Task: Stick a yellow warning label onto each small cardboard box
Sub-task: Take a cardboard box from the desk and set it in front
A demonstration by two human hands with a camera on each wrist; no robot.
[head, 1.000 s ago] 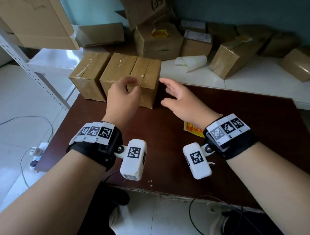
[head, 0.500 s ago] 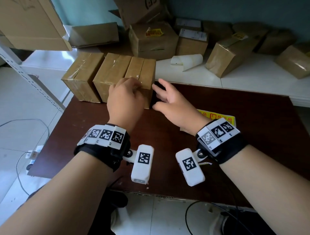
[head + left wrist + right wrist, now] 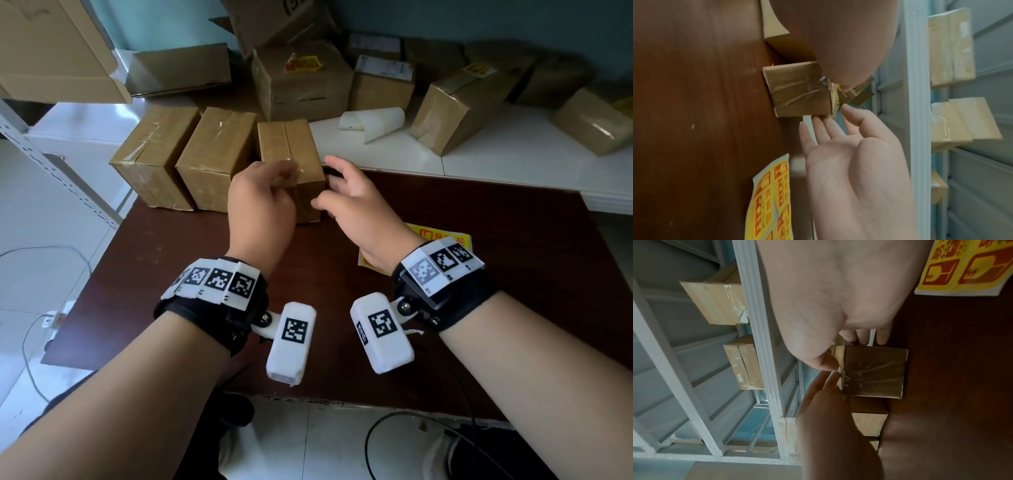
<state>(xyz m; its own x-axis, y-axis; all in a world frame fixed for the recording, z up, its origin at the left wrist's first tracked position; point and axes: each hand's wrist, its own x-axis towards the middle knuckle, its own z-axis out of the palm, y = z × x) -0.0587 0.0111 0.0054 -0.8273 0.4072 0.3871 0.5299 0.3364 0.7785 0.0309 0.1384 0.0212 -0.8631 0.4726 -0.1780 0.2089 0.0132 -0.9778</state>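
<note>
Three small taped cardboard boxes stand in a row at the table's far left. Both hands hold the rightmost box (image 3: 291, 150) (image 3: 799, 92) (image 3: 873, 371). My left hand (image 3: 274, 185) (image 3: 828, 402) lies over its near top edge, fingers on the top face. My right hand (image 3: 329, 192) (image 3: 830, 116) (image 3: 849, 347) grips its right side, thumb at the top edge and fingers against the side wall. A sheet of yellow warning labels (image 3: 445, 240) (image 3: 770, 194) (image 3: 972, 264) lies on the table, partly under my right wrist. No label shows on this box.
The other two row boxes (image 3: 215, 154) (image 3: 154, 161) sit close on the left. Behind the dark table (image 3: 479, 274), a white ledge (image 3: 513, 164) holds more boxes, some labelled (image 3: 301, 82), and a curled backing sheet (image 3: 373, 120). A metal shelf post (image 3: 61, 168) rises at left.
Both hands have closed in on the rightmost box and taken hold of it. The box now stands slightly nearer than its two neighbours.
</note>
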